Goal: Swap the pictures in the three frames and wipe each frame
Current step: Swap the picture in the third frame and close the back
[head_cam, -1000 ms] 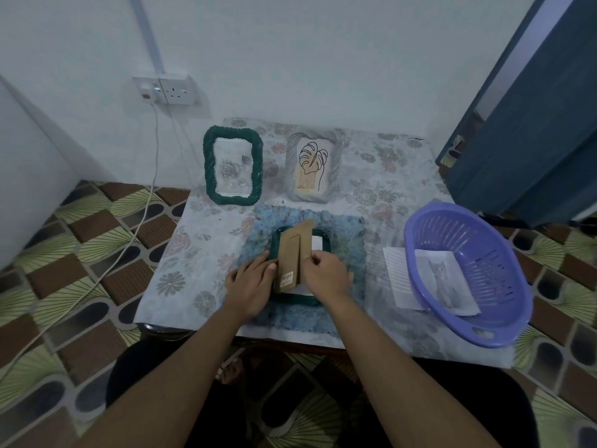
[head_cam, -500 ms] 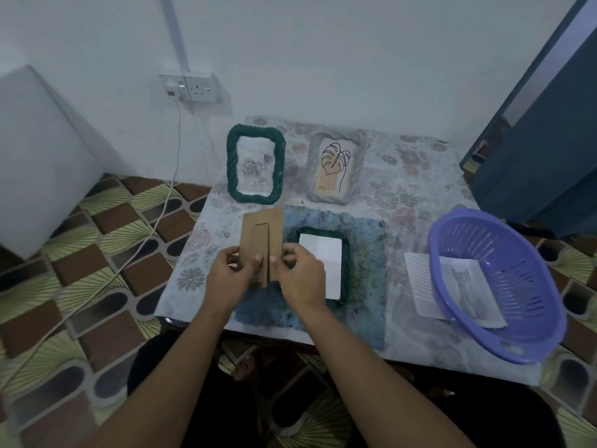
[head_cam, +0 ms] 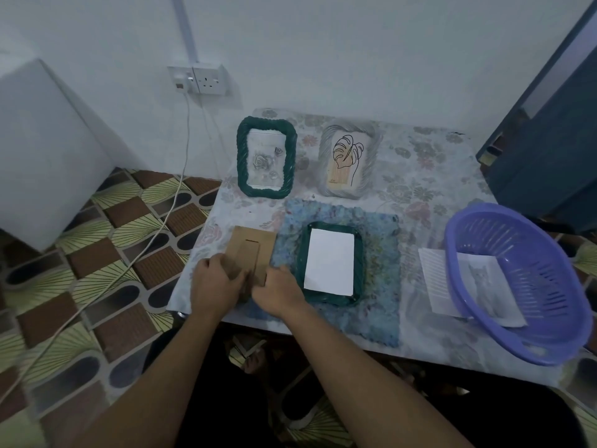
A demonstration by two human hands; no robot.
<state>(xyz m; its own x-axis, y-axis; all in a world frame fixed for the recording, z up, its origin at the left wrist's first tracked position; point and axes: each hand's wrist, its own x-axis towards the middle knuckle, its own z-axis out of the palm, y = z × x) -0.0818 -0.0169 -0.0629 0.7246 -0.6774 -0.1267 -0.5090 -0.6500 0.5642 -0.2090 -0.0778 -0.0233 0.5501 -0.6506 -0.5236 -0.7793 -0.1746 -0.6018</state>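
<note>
A brown cardboard frame backing lies at the table's front left. My left hand and my right hand both hold its near end. To its right a dark green frame lies face down on a blue cloth, with the white back of a picture showing inside it. Two frames stand at the back: a green one with a rose picture and a grey one with a leaf drawing.
A purple plastic basket sits at the right on top of a cat picture and a lined sheet. The flowered tablecloth covers the table. A wall socket with a white cable hangs at the left.
Both hands lifted the cardboard backing off the face-down green frame, carried it left and lowered it flat on the table, leaving the picture's white back exposed.
</note>
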